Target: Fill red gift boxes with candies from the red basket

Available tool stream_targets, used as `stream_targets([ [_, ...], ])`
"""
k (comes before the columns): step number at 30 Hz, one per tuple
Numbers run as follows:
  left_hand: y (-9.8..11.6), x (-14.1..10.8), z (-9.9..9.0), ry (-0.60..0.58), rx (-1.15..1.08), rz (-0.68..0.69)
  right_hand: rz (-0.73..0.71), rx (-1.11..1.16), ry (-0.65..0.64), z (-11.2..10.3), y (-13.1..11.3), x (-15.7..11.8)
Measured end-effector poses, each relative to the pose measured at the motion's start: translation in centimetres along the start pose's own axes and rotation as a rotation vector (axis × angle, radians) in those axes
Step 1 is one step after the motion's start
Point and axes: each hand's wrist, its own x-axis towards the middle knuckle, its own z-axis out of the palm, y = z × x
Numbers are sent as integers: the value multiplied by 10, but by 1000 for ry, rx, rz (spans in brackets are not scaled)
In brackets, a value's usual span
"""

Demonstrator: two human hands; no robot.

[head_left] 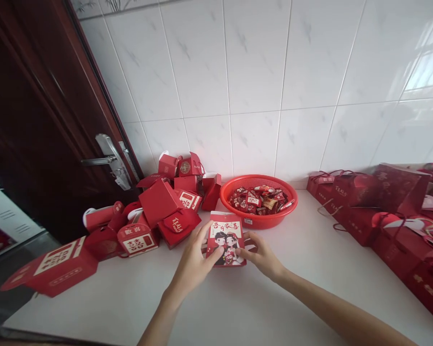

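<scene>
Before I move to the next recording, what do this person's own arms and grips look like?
The left grip and right grip are bare human hands, without gloves. No sleeve covers the visible forearms, and no watch or bracelet shows. I see no ring, though some fingers are partly hidden.

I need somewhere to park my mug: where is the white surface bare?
Bare: white surface between the right forearm and the boxes at right, and between the left forearm and the box pile at left. Crowded: along the wall, with that pile and the red basket, and around the held packet.
</scene>
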Motion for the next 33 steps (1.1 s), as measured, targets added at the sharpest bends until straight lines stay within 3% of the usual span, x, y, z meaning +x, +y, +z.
stream_targets([
  [4, 0, 8, 0, 55, 92, 72, -10, 77, -39, -5, -3, -10],
  [8, 0, 21, 3, 18, 180, 136, 0, 139, -69, -10, -3, -21],
  [16, 18, 41, -2, -4, 163, 210, -117, 40, -116, -20, -1, -32],
  [23, 25, 49, -13, -25, 127, 118, -341, -279, -97, -26, 0, -36],
  [26, 34, 55, -11, -97, 83, 128, -441, -459, -49, -34, 10, -32],
  [33, 47, 72, 1, -282, -94, 8, -432, -614, 7, -41, 30, -24],
])
